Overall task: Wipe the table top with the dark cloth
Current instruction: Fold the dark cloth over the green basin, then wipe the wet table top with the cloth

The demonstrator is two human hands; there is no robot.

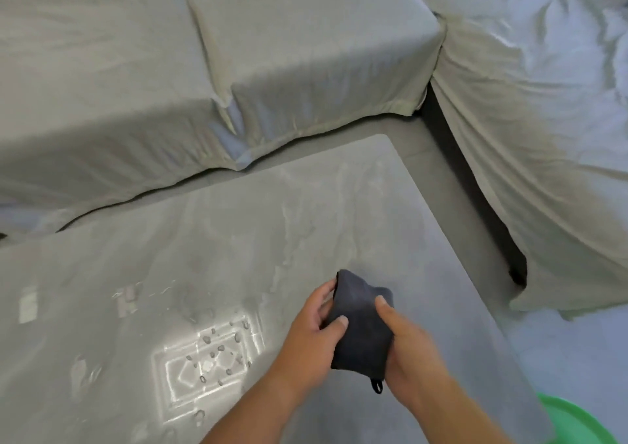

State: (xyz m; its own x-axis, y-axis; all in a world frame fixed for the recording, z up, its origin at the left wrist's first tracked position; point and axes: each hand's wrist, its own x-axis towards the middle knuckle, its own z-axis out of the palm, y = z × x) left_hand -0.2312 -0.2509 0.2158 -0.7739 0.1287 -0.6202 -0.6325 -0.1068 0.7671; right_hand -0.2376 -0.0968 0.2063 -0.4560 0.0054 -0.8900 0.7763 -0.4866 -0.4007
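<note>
Lower right: round green plastic tub (574,423), cut off by the frame edge. Lower centre: left hand (312,335) & right hand (407,345) both gripped the folded dark fabric cloth (360,324) over the grey matt table top (238,239); contact w/ surface unclear. Recommended: flatten cloth, press evenly, start at water droplets (217,348). Upper frame: grey fabric-covered sofa (170,69).

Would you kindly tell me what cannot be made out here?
Green object, head view: cut off by the bottom-right corner; unidentifiable.
Dark cloth: its sides hidden by the left hand and right hand gripping it.
Table top: left and near parts cut off; its pale marks too blurred to identify.
</note>
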